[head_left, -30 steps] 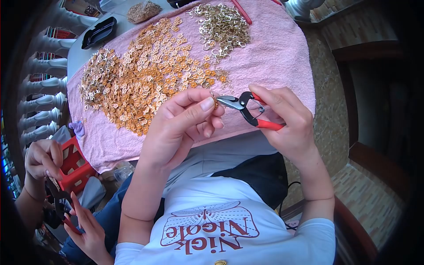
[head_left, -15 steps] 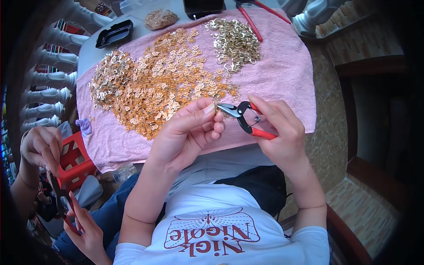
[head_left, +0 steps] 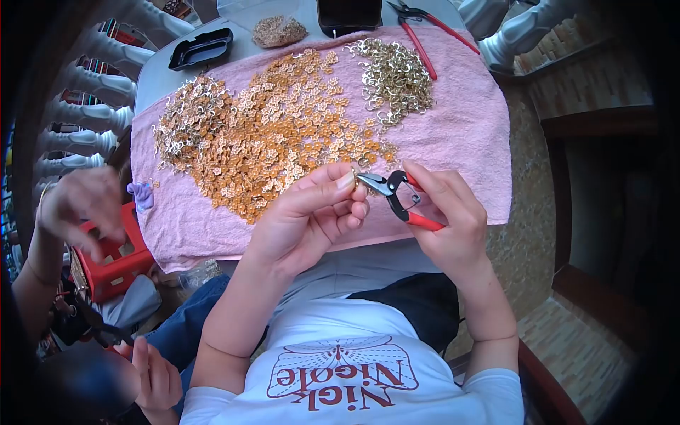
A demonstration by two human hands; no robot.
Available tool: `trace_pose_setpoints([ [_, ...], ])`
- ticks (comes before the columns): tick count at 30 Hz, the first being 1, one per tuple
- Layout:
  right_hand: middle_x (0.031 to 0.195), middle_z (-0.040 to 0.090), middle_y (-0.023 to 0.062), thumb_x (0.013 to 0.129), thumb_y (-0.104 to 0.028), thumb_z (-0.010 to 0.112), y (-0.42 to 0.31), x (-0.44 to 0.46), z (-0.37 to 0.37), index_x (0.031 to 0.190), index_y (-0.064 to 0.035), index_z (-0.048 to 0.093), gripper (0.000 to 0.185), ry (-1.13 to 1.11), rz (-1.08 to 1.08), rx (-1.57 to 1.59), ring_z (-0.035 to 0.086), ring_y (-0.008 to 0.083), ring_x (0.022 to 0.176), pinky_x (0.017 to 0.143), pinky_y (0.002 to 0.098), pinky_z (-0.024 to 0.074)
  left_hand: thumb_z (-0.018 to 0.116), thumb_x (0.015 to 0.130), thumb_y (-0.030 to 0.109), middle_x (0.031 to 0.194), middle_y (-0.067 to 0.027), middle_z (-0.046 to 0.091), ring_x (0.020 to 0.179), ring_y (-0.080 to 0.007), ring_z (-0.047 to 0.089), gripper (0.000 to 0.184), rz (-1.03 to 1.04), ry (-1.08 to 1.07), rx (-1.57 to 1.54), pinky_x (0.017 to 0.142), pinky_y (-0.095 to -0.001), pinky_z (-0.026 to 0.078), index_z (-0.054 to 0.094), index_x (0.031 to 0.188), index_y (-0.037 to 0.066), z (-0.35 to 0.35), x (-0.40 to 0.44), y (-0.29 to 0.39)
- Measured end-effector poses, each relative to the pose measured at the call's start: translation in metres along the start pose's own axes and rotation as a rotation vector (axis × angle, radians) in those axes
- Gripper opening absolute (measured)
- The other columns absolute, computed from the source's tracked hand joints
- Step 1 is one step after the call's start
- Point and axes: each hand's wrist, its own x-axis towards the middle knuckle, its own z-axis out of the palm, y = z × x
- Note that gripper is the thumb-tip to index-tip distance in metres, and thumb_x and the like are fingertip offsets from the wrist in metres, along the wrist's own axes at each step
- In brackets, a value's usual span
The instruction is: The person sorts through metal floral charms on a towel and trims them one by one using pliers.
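Between the thumb and index finger of my left hand (head_left: 312,205) is a small gold-coloured piece (head_left: 354,172); its exact shape is too small to make out. My right hand (head_left: 453,212) is closed around the red handles of small pliers (head_left: 392,185), a spring between them. The narrow jaws point left and meet the piece at my left fingertips. Just beyond my hands, a broad heap of orange flower-shaped pieces (head_left: 276,131) lies on a pink towel (head_left: 467,156). Small pale-gold curved pieces (head_left: 397,81) form another pile at the far right.
Red-handled pliers (head_left: 423,53), a black tray (head_left: 202,49), a bag of small pieces (head_left: 280,31) and a dark device (head_left: 348,15) lie along the far side. At left, another person's hands (head_left: 81,205) work near a red plastic stool (head_left: 117,262).
The view has shifted slightly, while my hands keep the same hold on piece and pliers. The other person's upper hand has come away from their tool and is blurred; the tool is lower.
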Motion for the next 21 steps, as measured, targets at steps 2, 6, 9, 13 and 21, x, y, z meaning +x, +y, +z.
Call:
trace_pose_setpoints([
  [2,0.097,0.068,0.007,0.075,0.005,0.078,0.001,0.0,0.0,0.125,-0.005,0.07,0.052,0.008,-0.014,0.009,0.059,0.0142,0.072,0.061,0.0244,0.0488,0.059,0.097,0.001,0.096,-0.0141,0.065,0.082,-0.0186,0.066,0.028,-0.001,-0.005,-0.001,0.069,-0.0237,0.056,0.053,0.124,-0.001,0.001,0.0,0.0],
  [6,0.096,0.068,0.0069,0.076,0.005,0.077,0.001,0.001,0.002,0.124,-0.0048,0.07,0.05,0.012,-0.026,0.018,0.058,0.0137,0.072,0.06,0.0239,0.0481,0.059,0.097,0.002,0.094,-0.0138,0.065,0.08,-0.0185,0.065,0.028,-0.018,-0.009,-0.019,0.069,-0.0236,0.055,0.054,0.125,0.0,0.004,-0.001,-0.001],
  [9,0.096,0.068,0.0069,0.076,0.005,0.077,0.003,0.001,0.002,0.123,-0.0047,0.071,0.049,0.012,-0.025,0.018,0.058,0.0134,0.071,0.06,0.0235,0.0478,0.059,0.098,0.003,0.094,-0.0139,0.065,0.08,-0.0183,0.065,0.025,-0.023,-0.025,-0.018,0.068,-0.0234,0.054,0.056,0.122,-0.001,0.003,-0.001,0.0],
  [13,0.092,0.067,0.0053,0.064,0.005,0.079,0.004,0.0,0.002,0.123,-0.0075,0.071,0.061,0.025,-0.04,-0.009,0.062,0.0183,0.072,0.062,0.0302,0.0512,0.059,0.098,0.003,0.094,-0.0138,0.066,0.079,-0.018,0.065,0.02,-0.015,-0.038,-0.017,0.069,-0.0231,0.054,0.057,0.118,-0.001,0.002,-0.002,-0.002],
  [21,0.09,0.066,0.0057,0.072,0.004,0.078,-0.001,0.0,-0.002,0.121,-0.0061,0.072,0.05,0.004,-0.002,0.023,0.057,0.0154,0.068,0.059,0.0271,0.0472,0.061,0.097,0.002,0.093,-0.014,0.067,0.078,-0.0176,0.066,0.016,0.084,-0.008,0.119,0.071,-0.023,0.054,0.06,0.112,-0.001,0.011,-0.006,-0.005],
])
